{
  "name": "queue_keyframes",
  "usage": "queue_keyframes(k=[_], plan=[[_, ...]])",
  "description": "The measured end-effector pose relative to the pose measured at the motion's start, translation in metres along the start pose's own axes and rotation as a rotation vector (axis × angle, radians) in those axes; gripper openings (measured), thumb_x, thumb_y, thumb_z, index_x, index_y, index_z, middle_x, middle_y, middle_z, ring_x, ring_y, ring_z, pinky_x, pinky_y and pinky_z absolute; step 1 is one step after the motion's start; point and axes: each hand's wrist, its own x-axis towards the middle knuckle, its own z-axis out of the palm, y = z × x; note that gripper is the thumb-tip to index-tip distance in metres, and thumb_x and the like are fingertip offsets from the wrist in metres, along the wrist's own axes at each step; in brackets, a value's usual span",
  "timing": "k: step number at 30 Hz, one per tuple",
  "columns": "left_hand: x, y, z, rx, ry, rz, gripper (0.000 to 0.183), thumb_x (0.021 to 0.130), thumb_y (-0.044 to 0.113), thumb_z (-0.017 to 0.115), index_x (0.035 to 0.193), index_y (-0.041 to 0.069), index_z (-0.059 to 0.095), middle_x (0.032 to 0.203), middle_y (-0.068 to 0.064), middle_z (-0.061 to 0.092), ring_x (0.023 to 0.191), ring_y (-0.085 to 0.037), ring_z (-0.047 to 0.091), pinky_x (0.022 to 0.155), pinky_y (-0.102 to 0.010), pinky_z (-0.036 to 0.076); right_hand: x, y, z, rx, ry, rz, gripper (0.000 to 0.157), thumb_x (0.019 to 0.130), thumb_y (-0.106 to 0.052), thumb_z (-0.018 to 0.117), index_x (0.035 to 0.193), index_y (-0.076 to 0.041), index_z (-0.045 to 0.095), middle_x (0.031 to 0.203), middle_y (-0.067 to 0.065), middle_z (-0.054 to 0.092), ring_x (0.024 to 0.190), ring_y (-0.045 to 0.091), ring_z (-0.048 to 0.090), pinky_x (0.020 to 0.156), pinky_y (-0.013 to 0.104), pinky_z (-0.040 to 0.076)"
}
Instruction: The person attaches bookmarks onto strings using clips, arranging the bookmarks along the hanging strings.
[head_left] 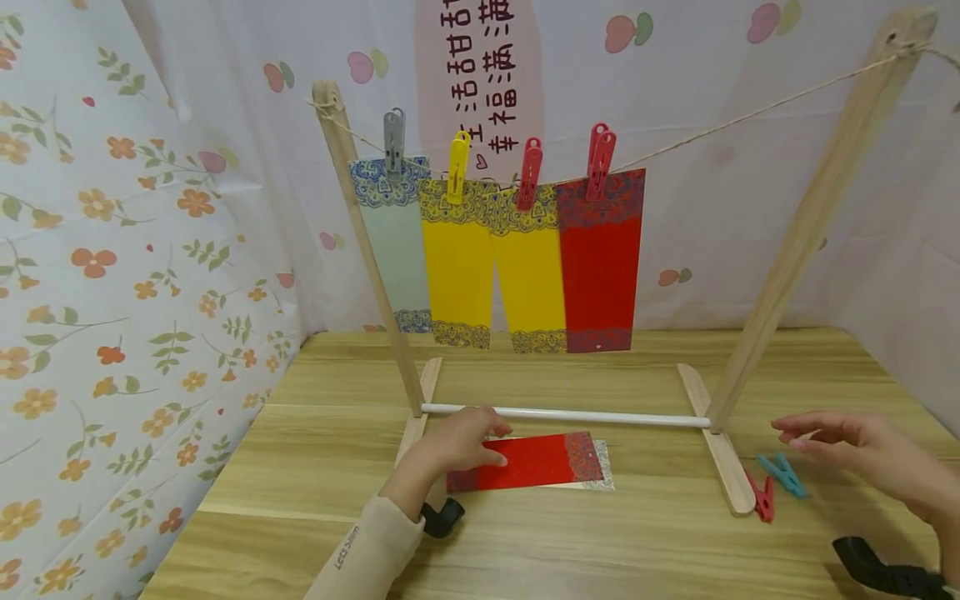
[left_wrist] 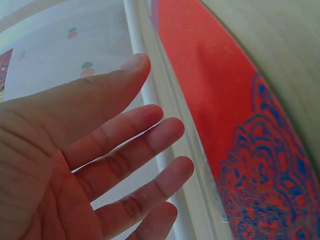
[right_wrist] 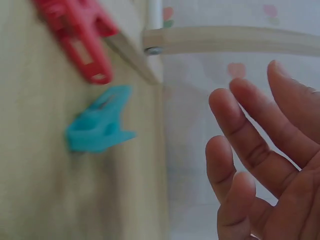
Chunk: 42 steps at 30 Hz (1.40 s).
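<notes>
My left hand [head_left: 463, 443] is over the left part of a red paper card [head_left: 536, 461], its fingers apart and loosely bent around nothing. That card has a blue-patterned end and lies on a pale patterned card [head_left: 606, 467], which shows only along its edges. Above the table on the right, my right hand [head_left: 862, 446] has relaxed, spread fingers with nothing between them. Just beside it lie a teal clothespin [head_left: 782, 477] and a red clothespin [head_left: 762, 498]. In the right wrist view the teal clothespin [right_wrist: 100, 122] is apart from the fingertips.
A twine line [head_left: 720, 127] runs between two wooden posts [head_left: 817, 225]. Clothespins hold a pale card [head_left: 395, 254], two yellow cards [head_left: 459, 271] and a red card [head_left: 600, 267] on it. A white rod [head_left: 600, 415] joins the posts low down. Patterned cloth [head_left: 97, 333] surrounds the table.
</notes>
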Motion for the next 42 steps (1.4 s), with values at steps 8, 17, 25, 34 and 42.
queue_keyframes(k=[8, 17, 25, 34, 42], plan=[[-0.001, -0.002, 0.005, 0.061, -0.007, -0.015, 0.047, 0.084, 0.026, 0.081, 0.126, 0.011, 0.067, 0.124, -0.001, 0.066, 0.114, -0.022, 0.060, 0.099, -0.036, 0.049, 0.000, 0.013, 0.010, 0.032, -0.199, -0.077, 0.026, 0.101, -0.005, 0.052, 0.123, 0.002, 0.065, 0.107, -0.028, 0.064, 0.087, -0.005, 0.058, 0.066, 0.019, 0.051], [-0.004, 0.003, 0.007, 0.199, 0.002, -0.019, 0.049, 0.078, 0.031, 0.085, 0.122, 0.015, 0.070, 0.122, -0.002, 0.062, 0.118, -0.028, 0.055, 0.095, -0.039, 0.052, 0.003, 0.021, 0.024, 0.157, -0.260, -0.322, 0.034, 0.087, 0.013, 0.063, 0.112, -0.007, 0.071, 0.112, -0.027, 0.063, 0.095, -0.010, 0.054, 0.066, 0.017, 0.049], [-0.004, 0.004, 0.011, 0.239, -0.018, -0.060, 0.064, 0.071, 0.037, 0.089, 0.129, 0.024, 0.065, 0.124, 0.001, 0.060, 0.112, -0.021, 0.052, 0.087, -0.036, 0.052, 0.003, 0.018, 0.029, -0.046, -0.198, -0.323, 0.026, 0.080, 0.005, 0.074, 0.098, -0.012, 0.069, 0.093, -0.014, 0.059, 0.085, -0.010, 0.046, 0.061, 0.018, 0.039], [-0.004, 0.008, 0.010, 0.247, -0.030, -0.078, 0.072, 0.067, 0.033, 0.091, 0.132, 0.028, 0.061, 0.121, 0.002, 0.057, 0.109, -0.016, 0.047, 0.083, -0.035, 0.051, 0.006, 0.006, 0.030, -0.187, -0.126, -0.219, 0.020, 0.078, -0.001, 0.077, 0.082, -0.014, 0.063, 0.082, -0.015, 0.051, 0.073, -0.009, 0.037, 0.057, 0.021, 0.032], [-0.006, 0.009, 0.012, 0.261, -0.054, -0.037, 0.069, 0.070, 0.031, 0.090, 0.132, 0.026, 0.061, 0.122, 0.002, 0.059, 0.110, -0.016, 0.048, 0.086, -0.033, 0.051, 0.002, 0.005, 0.028, -0.018, -0.186, -0.266, 0.017, 0.083, 0.007, 0.069, 0.087, -0.008, 0.062, 0.086, -0.016, 0.057, 0.079, -0.010, 0.047, 0.058, 0.020, 0.039]])
